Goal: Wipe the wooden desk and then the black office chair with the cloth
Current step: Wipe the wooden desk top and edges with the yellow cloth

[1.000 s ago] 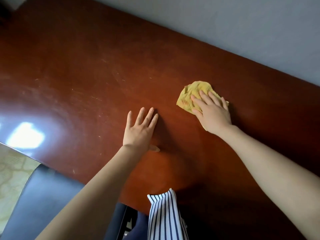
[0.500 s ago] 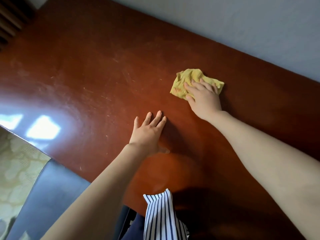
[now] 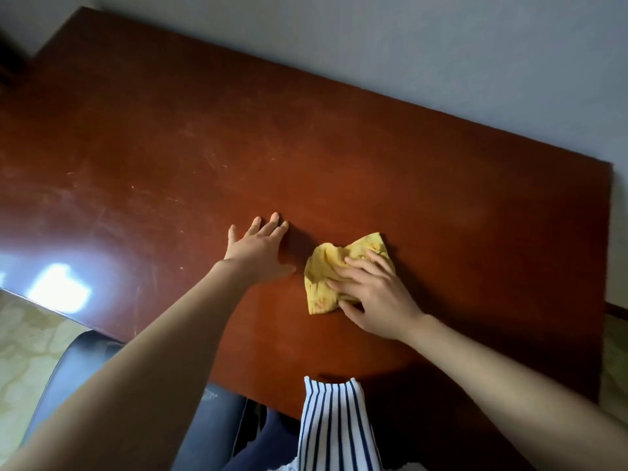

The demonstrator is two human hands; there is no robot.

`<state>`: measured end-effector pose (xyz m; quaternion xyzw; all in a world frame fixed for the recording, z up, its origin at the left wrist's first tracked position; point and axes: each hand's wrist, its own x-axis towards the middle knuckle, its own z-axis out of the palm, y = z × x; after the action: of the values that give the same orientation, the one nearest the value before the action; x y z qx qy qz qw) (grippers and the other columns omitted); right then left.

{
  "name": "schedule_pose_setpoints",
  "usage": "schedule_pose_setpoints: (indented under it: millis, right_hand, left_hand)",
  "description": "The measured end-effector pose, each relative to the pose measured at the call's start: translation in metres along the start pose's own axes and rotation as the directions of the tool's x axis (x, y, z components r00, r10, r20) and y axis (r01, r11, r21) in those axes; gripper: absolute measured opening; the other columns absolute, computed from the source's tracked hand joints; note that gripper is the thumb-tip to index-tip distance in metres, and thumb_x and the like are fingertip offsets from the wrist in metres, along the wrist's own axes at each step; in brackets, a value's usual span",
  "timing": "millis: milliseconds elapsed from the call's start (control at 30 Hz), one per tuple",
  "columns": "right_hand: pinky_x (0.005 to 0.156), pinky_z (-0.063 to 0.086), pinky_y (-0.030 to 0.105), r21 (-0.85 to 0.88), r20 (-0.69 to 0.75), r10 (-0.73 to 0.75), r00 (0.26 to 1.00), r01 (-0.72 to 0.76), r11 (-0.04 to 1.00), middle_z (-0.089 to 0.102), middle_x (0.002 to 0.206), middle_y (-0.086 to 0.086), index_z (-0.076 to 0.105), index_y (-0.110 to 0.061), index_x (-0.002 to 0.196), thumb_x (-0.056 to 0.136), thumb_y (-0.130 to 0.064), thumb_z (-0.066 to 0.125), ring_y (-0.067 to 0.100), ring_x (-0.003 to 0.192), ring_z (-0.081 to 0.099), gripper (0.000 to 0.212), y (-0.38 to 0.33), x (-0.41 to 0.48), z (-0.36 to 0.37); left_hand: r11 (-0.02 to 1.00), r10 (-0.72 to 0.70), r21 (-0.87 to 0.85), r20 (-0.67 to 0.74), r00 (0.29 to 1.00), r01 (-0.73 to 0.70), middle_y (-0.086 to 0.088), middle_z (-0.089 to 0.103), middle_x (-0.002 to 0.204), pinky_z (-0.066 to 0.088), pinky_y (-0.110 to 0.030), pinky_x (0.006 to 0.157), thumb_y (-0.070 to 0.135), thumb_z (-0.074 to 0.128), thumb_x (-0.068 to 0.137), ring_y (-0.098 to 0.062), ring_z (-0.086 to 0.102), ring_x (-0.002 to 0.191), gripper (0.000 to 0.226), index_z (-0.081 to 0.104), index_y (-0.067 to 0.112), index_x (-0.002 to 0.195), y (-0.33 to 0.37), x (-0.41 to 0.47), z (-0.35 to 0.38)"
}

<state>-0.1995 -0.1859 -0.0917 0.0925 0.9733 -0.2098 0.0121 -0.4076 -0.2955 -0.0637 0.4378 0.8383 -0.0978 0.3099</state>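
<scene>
A reddish-brown wooden desk (image 3: 170,158) fills most of the view. A crumpled yellow cloth (image 3: 326,277) lies on it near the front middle. My right hand (image 3: 373,294) presses down on the cloth, its fingers spread over the cloth's right half. My left hand (image 3: 258,249) rests flat on the bare desk just left of the cloth, fingers straight. The black office chair (image 3: 68,375) shows at the lower left, partly hidden by my left forearm.
A pale grey wall (image 3: 441,45) runs along the desk's far edge. Patterned cream flooring (image 3: 23,341) lies left of the chair and past the desk's right end. My striped top (image 3: 333,426) hangs at the desk's front edge. Window glare sits on the desk's left.
My right hand has dragged the cloth from the far side of the desk back toward me, to beside my left hand. My left hand stays flat on the desk.
</scene>
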Motion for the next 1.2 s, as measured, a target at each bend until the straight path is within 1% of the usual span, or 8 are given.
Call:
schedule_pose_setpoints:
  millis: [133,233,367,500,600,733,1000,1200]
  right_hand:
    - [0.101,0.041,0.042,0.161,-0.139,0.138,0.981,-0.115,0.980,0.062,0.122,-0.003,0.064,-0.019,0.122,0.086,-0.028,0.065,0.018,0.118,0.051,0.037,0.000,-0.029,-0.010]
    - [0.086,0.048,0.040,0.212,-0.390,0.491,0.779,-0.443,0.871,0.063,0.109,0.005,0.065,-0.015,0.118,0.084,-0.020,0.068,0.027,0.100,0.055,0.034,0.002,-0.036,-0.023]
    - [0.085,0.045,0.039,0.170,-0.213,0.766,0.606,-0.749,0.640,0.061,0.111,0.003,0.060,-0.023,0.117,0.086,-0.039,0.062,0.027,0.106,0.052,0.035,0.003,-0.030,-0.024]
    - [0.085,0.037,0.037,0.101,-0.198,0.817,0.541,-0.818,0.566,0.065,0.112,0.002,0.059,-0.023,0.115,0.085,-0.045,0.060,0.027,0.109,0.049,0.037,-0.010,-0.019,-0.009]
    - [0.087,0.037,0.035,0.277,-0.206,0.840,0.503,-0.793,0.543,0.065,0.113,0.006,0.058,-0.017,0.115,0.087,-0.028,0.063,0.027,0.110,0.050,0.031,-0.020,-0.011,-0.005]
    - [0.079,0.041,0.033,0.475,-0.262,0.794,0.549,-0.643,0.601,0.059,0.114,0.003,0.056,-0.015,0.110,0.088,-0.010,0.060,0.026,0.104,0.055,0.022,-0.032,-0.006,-0.019]
    - [0.070,0.049,0.030,0.200,-0.657,0.429,0.620,-0.405,0.892,0.060,0.106,0.007,0.064,-0.012,0.108,0.087,-0.010,0.065,0.025,0.090,0.063,0.021,-0.044,0.013,-0.100]
    - [0.075,0.050,0.037,0.005,-0.514,0.295,0.806,-0.340,0.940,0.062,0.102,0.007,0.066,-0.012,0.109,0.083,-0.010,0.067,0.030,0.089,0.061,0.026,-0.066,0.003,-0.057]
  left_hand:
    - [0.997,-0.028,0.064,-0.045,0.999,0.031,0.001,0.000,0.160,-0.002,-0.058,0.112,0.057,0.043,0.091,-0.031,0.000,0.145,0.077,0.007,0.025,0.151,0.009,-0.005,0.001]
    - [1.000,-0.014,-0.023,-0.171,0.985,0.010,-0.003,0.014,0.157,0.001,-0.055,0.114,0.054,0.041,0.093,-0.032,0.009,0.144,0.070,0.016,0.022,0.150,0.022,-0.016,0.012]
    - [0.994,0.020,-0.097,-0.242,0.970,-0.044,-0.003,0.028,0.151,0.004,-0.052,0.115,0.052,0.043,0.093,-0.028,0.017,0.140,0.065,0.024,0.021,0.147,0.041,-0.036,0.030]
    - [0.983,0.033,-0.159,-0.304,0.952,-0.086,0.000,0.031,0.149,0.002,-0.052,0.114,0.048,0.044,0.093,-0.026,0.016,0.140,0.058,0.031,0.024,0.144,0.048,-0.056,0.045]
    - [0.984,0.020,-0.164,-0.290,0.957,-0.070,0.000,0.029,0.150,0.000,-0.053,0.113,0.049,0.043,0.093,-0.028,0.011,0.142,0.056,0.034,0.025,0.143,0.046,-0.067,0.050]
    - [0.988,-0.004,-0.154,-0.237,0.971,-0.033,-0.003,0.021,0.155,-0.005,-0.057,0.112,0.053,0.040,0.094,-0.029,0.003,0.144,0.058,0.032,0.025,0.144,0.038,-0.076,0.049]
    - [0.983,-0.012,-0.177,-0.283,0.959,-0.040,-0.004,0.018,0.156,-0.005,-0.058,0.111,0.051,0.039,0.096,-0.031,0.001,0.145,0.057,0.030,0.024,0.145,0.036,-0.086,0.031]
    - [0.984,-0.013,-0.175,-0.278,0.961,-0.037,-0.004,0.018,0.156,-0.006,-0.059,0.111,0.051,0.039,0.096,-0.031,0.000,0.145,0.055,0.031,0.026,0.144,0.036,-0.089,0.032]
